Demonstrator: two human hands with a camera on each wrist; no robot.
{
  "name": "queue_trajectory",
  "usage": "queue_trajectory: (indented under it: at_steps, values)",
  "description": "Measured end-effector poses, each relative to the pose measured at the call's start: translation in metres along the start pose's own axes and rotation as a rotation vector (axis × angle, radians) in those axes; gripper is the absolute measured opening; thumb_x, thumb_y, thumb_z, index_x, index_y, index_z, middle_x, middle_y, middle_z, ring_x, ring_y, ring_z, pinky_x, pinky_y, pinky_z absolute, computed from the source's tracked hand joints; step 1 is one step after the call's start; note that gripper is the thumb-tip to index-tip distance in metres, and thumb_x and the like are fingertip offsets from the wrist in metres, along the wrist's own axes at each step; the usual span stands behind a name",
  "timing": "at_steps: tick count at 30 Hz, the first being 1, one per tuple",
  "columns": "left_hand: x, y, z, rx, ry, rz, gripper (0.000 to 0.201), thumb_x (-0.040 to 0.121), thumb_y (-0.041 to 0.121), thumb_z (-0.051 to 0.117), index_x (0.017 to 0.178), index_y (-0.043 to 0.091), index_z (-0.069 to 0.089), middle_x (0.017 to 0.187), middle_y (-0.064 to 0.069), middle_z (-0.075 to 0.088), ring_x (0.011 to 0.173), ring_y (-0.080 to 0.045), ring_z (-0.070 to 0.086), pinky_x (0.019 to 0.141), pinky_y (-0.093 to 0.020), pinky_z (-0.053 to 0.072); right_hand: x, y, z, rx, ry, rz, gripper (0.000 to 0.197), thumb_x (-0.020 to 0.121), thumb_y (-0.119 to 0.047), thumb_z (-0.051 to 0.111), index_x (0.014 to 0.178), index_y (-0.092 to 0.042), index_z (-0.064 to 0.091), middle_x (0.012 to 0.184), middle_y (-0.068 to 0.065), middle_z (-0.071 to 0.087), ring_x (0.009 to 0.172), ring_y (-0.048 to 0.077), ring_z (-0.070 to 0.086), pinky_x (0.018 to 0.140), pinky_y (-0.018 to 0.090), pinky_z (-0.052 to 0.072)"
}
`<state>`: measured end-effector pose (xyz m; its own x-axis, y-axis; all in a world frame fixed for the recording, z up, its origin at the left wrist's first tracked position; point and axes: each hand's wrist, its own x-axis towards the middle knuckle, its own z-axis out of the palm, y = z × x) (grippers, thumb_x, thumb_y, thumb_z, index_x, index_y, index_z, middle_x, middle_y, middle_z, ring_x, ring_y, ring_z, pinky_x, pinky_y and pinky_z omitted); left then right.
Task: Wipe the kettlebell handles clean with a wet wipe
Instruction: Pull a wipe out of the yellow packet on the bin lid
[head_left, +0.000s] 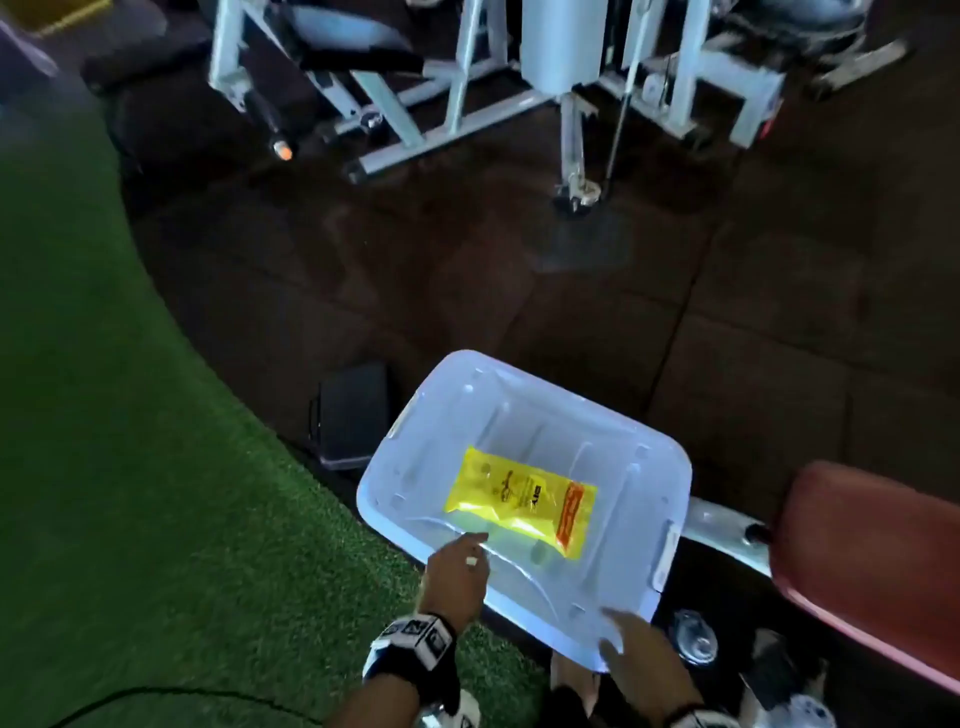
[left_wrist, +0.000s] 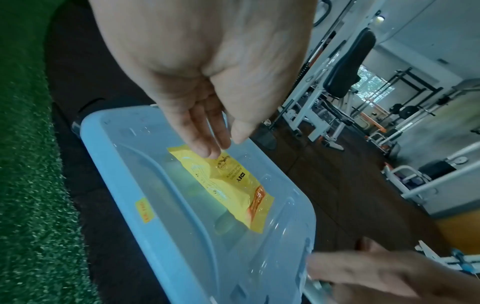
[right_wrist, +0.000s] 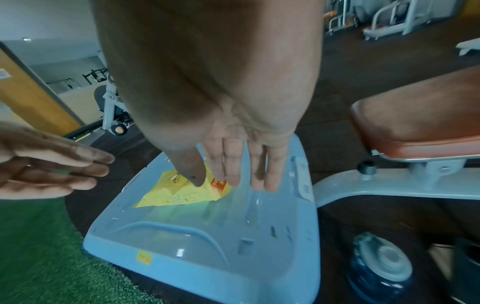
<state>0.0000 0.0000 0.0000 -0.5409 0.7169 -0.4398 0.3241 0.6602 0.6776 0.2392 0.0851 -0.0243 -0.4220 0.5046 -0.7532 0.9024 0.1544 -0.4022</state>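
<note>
A yellow wet wipe pack (head_left: 519, 499) (left_wrist: 233, 185) (right_wrist: 168, 193) lies inside a pale blue translucent storage box (head_left: 395, 457) (left_wrist: 116, 174) (right_wrist: 182, 267) and shows through its clear lid. My left hand (head_left: 457, 566) (left_wrist: 215, 150) (right_wrist: 78, 172) hovers over the lid's near left edge, fingers straight, holding nothing. My right hand (head_left: 634, 649) (right_wrist: 233, 181) (left_wrist: 350, 273) reaches over the near right corner, fingers also straight and empty. A blue rounded weight with a grey top (right_wrist: 381, 267) (head_left: 693, 642) stands on the floor right of the box; no handle shows.
A red padded bench (head_left: 872, 561) (right_wrist: 420, 123) on a white frame (right_wrist: 389, 185) stands close on the right. Green turf (head_left: 130, 467) covers the left. A black flat pad (head_left: 353, 415) lies beyond the box. White gym machines (head_left: 467, 78) stand across the dark rubber floor.
</note>
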Motion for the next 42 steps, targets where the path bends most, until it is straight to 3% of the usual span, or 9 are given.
queue_trajectory:
  at_steps: [2,5,10,14,17,20,24,29,42]
  values:
    - [0.034,-0.002,0.023,0.000,0.045,0.010,0.028,0.097,0.024,0.058,0.114,0.014,0.078,0.116,-0.005,0.077,0.102,-0.018,0.075,0.095,-0.026,0.055,0.049,0.000,-0.003,0.027,0.077,-0.022,0.054,0.103,-0.025,0.051,0.155,-0.017,0.037,0.161,0.005,0.038,0.147,0.019,0.037,0.118,0.025,0.025]
    - [0.078,0.006,0.048,-0.031,0.055,-0.064,0.022,0.099,0.022,0.063,0.111,0.016,0.080,0.113,-0.005,0.078,0.098,-0.019,0.075,0.088,-0.021,0.056,0.116,-0.012,-0.007,-0.062,0.086,-0.073,0.060,0.102,-0.021,0.047,0.159,-0.017,0.027,0.167,0.004,0.023,0.149,0.026,0.031,0.120,0.034,0.028]
    - [0.127,0.007,0.092,-0.007,0.087,-0.157,0.022,0.093,0.022,0.073,0.113,0.017,0.080,0.115,-0.006,0.078,0.104,-0.020,0.074,0.092,-0.033,0.056,0.176,-0.012,0.009,-0.210,0.108,-0.135,0.076,0.083,-0.012,0.034,0.158,-0.013,0.029,0.169,0.002,0.021,0.147,0.037,0.033,0.098,0.047,0.050]
    - [0.146,0.010,0.119,0.229,0.005,-0.118,0.037,0.093,0.039,0.072,0.120,0.015,0.075,0.124,-0.004,0.074,0.121,-0.023,0.064,0.102,-0.033,0.043,0.184,-0.002,0.032,-0.317,0.142,-0.165,0.087,0.060,-0.010,0.071,0.146,-0.009,0.053,0.156,0.007,0.047,0.130,0.043,0.056,0.083,0.055,0.057]
    - [0.154,0.016,0.129,0.339,-0.041,-0.115,0.038,0.092,0.038,0.071,0.117,0.010,0.074,0.121,-0.010,0.073,0.118,-0.030,0.064,0.098,-0.038,0.047,0.181,0.004,0.041,-0.347,0.166,-0.135,0.105,0.049,-0.003,0.082,0.149,-0.013,0.050,0.159,0.003,0.044,0.138,0.038,0.049,0.091,0.060,0.052]
    - [0.161,0.020,0.129,0.438,-0.054,-0.148,0.026,0.099,0.026,0.057,0.116,0.014,0.073,0.119,-0.007,0.073,0.114,-0.029,0.067,0.090,-0.036,0.052,0.180,0.002,0.037,-0.350,0.172,-0.104,0.106,0.050,-0.005,0.081,0.150,-0.014,0.048,0.160,0.001,0.041,0.142,0.033,0.036,0.093,0.062,0.051]
    - [0.161,0.026,0.129,0.474,-0.075,-0.122,0.031,0.097,0.036,0.059,0.109,0.011,0.073,0.113,-0.010,0.073,0.110,-0.032,0.068,0.089,-0.038,0.052,0.179,-0.004,0.033,-0.284,0.111,-0.081,0.096,0.078,-0.003,0.062,0.162,-0.021,0.019,0.170,-0.006,0.005,0.156,0.032,0.015,0.114,0.063,0.032]
    - [0.170,0.025,0.126,0.515,-0.124,-0.121,0.029,0.096,0.035,0.063,0.114,0.014,0.070,0.117,-0.007,0.071,0.114,-0.029,0.066,0.089,-0.037,0.051,0.177,-0.009,0.027,-0.247,0.034,-0.028,0.100,0.085,-0.010,0.054,0.161,-0.025,-0.008,0.167,-0.010,-0.022,0.157,0.026,-0.012,0.122,0.055,0.018]
    - [0.181,0.025,0.134,0.460,-0.116,-0.161,0.026,0.086,0.029,0.063,0.099,0.007,0.068,0.107,-0.011,0.071,0.108,-0.031,0.067,0.081,-0.034,0.050,0.177,-0.016,0.032,-0.216,0.036,0.004,0.105,0.084,-0.007,0.056,0.161,-0.025,-0.013,0.164,-0.011,-0.032,0.155,0.025,-0.020,0.120,0.056,0.021]
